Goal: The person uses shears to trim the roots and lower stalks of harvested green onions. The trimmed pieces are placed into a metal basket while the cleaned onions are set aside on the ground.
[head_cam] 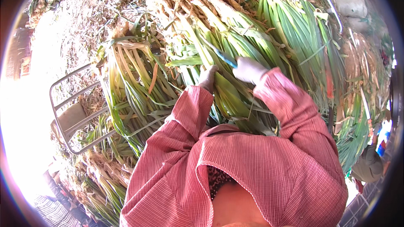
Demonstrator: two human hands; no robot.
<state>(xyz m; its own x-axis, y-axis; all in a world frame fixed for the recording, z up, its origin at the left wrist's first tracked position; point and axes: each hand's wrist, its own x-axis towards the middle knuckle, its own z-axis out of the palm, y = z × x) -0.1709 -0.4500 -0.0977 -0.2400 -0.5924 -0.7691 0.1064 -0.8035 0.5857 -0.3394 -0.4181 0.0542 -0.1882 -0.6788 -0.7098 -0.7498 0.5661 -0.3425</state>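
Observation:
My left hand (208,77), which looks gloved, is closed around the green upper part of a leek-like stalk (202,49). Its pale end points away from me and its broad leaves (232,101) spread down toward my chest. My right hand (249,69), in a pale glove, grips a blue-handled knife (228,59). The thin blade slants up and left, close over the held stalk; I cannot tell whether they touch. Beneath both hands lies a thick pile of similar stalks (249,39), roots at the far side.
A tied bundle of stalks (135,66) lies left, beside a tubular metal frame (60,107). Another bundle (293,22) lies at the upper right near a bent metal bar (329,1). Dry leaf litter (85,15) covers the ground. Part of another person (367,164) shows at the right edge.

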